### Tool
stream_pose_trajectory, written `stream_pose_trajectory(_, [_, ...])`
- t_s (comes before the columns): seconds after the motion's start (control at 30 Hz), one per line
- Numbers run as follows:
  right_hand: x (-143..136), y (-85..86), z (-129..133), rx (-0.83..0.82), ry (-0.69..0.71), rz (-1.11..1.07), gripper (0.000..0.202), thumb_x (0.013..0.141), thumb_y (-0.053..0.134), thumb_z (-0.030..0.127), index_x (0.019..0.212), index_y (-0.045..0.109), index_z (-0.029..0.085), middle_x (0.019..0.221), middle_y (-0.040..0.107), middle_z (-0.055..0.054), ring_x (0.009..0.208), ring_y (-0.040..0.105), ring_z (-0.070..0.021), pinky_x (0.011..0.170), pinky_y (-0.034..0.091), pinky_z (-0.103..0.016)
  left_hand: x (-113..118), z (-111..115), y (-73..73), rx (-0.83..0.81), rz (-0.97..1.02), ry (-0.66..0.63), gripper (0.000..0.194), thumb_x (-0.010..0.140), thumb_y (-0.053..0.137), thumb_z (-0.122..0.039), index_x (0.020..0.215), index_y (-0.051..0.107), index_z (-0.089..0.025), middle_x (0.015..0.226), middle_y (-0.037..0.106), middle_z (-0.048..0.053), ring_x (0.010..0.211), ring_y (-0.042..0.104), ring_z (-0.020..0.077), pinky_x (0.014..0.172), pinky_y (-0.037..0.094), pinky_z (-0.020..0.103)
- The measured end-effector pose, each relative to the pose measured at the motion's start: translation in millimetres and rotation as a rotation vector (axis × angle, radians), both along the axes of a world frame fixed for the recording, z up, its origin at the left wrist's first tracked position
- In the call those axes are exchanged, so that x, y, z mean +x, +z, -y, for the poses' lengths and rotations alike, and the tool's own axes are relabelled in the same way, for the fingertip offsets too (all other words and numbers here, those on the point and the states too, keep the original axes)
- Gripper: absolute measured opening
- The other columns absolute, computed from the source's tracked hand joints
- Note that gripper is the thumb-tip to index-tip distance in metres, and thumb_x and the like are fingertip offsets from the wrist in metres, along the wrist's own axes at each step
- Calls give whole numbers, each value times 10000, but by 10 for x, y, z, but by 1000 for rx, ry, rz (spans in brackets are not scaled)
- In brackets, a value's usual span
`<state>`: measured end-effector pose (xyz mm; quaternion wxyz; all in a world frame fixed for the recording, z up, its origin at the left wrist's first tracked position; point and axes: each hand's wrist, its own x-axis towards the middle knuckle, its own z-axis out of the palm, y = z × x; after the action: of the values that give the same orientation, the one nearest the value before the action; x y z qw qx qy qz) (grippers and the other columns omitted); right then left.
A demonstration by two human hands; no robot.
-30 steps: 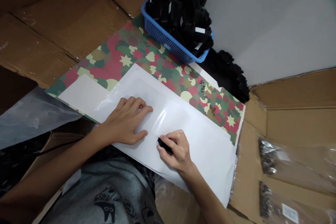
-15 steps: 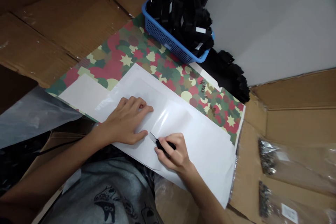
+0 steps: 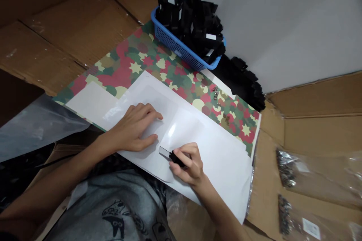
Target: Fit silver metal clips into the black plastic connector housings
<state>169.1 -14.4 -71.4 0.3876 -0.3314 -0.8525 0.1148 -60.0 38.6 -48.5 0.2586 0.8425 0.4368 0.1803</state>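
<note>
My left hand (image 3: 138, 126) lies on the white sheets (image 3: 217, 154), fingers spread and thumb apart, holding nothing. To its right, my right hand (image 3: 189, 163) is closed around a small black piece with a flat, pale rectangular end (image 3: 164, 152). That end points left toward my left thumb and lies low over the paper. My fingers cover much of the black part, so its full shape is hidden. A glossy crease or reflection runs across the upper sheet between my hands.
A blue basket (image 3: 178, 47) heaped with black pieces bearing white labels stands at the back. More black pieces (image 3: 243, 79) lie beside it. Small metal bits (image 3: 216, 94) rest on the patterned board (image 3: 124, 60). Bags of metal parts (image 3: 287, 167) lie in cardboard at right.
The black piece has turned slightly, showing more of its pale end. My right hand has shifted a little; my left stays spread on the paper. The whole view has moved slightly.
</note>
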Motion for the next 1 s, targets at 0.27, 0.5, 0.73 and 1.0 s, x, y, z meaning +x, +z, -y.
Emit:
stream_pose_trajectory(0.27, [45,107,-23,-126,34,-152,335,872,520,184,1206,528,203,838,524,-43,725,491,-168,591,460,-314,261,239,218,169,168,-186,137,813,549,-279,871,601,-167,813,587,43,764,499,187,671,336,326])
stream_pose_trajectory(0.5, [144,240,70,-279,-108,-473,254,860,550,249,1106,613,264,789,559,-10,701,502,-159,575,412,-294,325,296,193,-420,756,-146,130,832,607,-291,801,617,-165,729,580,27,675,503,140,624,367,268])
stream_pose_trajectory(0.73, [64,399,217,-442,-377,-780,183,813,579,307,965,658,243,798,561,-1,721,521,-140,596,398,-266,397,323,125,-1181,1231,-11,396,672,718,-571,757,702,-185,645,507,28,587,428,112,533,299,238])
stream_pose_trajectory(1.0, [-365,538,211,-586,-547,-1074,134,772,564,336,847,580,226,705,549,28,637,504,-123,568,377,-246,469,370,212,-900,1197,14,320,758,681,-510,820,638,-199,688,501,2,602,430,96,540,327,212])
